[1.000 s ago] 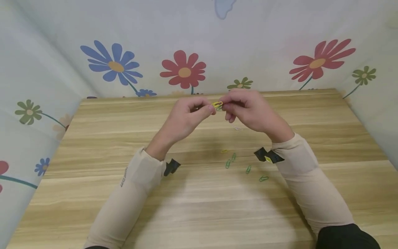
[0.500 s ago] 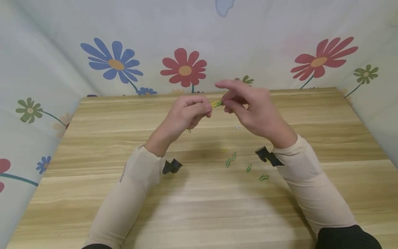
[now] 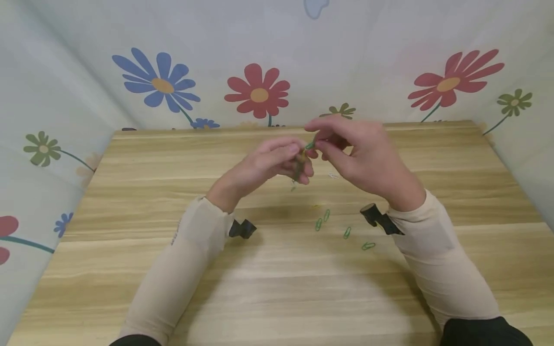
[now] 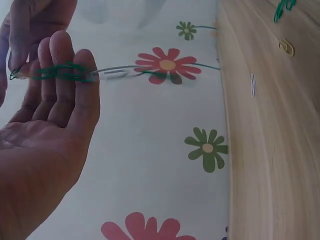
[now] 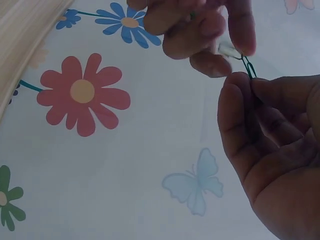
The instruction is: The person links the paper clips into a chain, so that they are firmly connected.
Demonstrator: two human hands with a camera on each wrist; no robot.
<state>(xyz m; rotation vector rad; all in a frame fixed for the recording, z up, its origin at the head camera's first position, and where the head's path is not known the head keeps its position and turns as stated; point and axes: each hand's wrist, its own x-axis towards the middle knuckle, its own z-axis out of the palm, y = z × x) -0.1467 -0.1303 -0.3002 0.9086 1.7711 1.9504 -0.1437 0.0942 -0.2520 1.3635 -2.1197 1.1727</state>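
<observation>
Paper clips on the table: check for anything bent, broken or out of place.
Nothing stands out: four green clips, a yellow clip and a white clip lie at different angles; slight bends are too small to tell.

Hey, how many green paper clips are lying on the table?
4: the leftmost clip, a second clip just beyond it, a third clip to their right, and a fourth clip farthest right, closest to the person. Others may be hidden.

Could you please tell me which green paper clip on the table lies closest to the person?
The rightmost green clip in the head view; the other three all lie farther left and farther away.
</observation>
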